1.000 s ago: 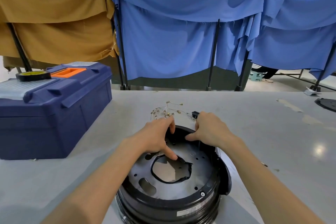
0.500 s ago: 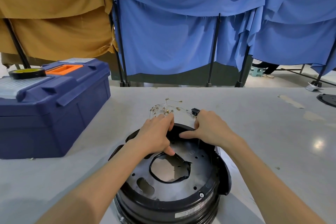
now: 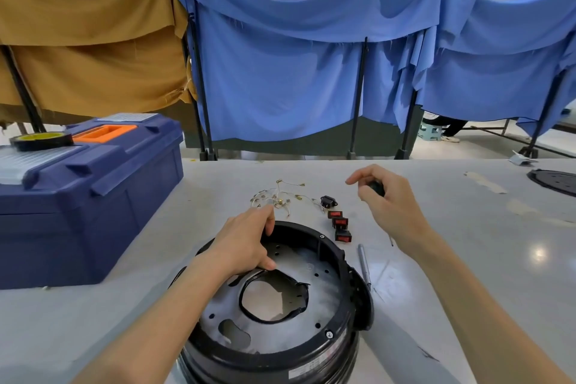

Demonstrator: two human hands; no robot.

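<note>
Left hand [image 3: 246,243] grips base [image 3: 311,351]; right hand [image 3: 391,210] half-hides tool [image 3: 376,188]

The grey table [image 3: 467,259] carries a blue toolbox [image 3: 93,196] at its left edge and a round black housing [image 3: 280,321] at the near edge. Beyond the housing lie loose wires [image 3: 277,196], a black socket [image 3: 328,202] and three red switches [image 3: 339,223] — a slim metal tool [image 3: 363,262] lies just to its right, a black disc [image 3: 554,181] at the right edge.

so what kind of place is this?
Probably a repair or teardown workshop bench: a blue toolbox, an opened black appliance base with loose red switches and wires beside it, and cloth-draped partitions behind the table.
</note>
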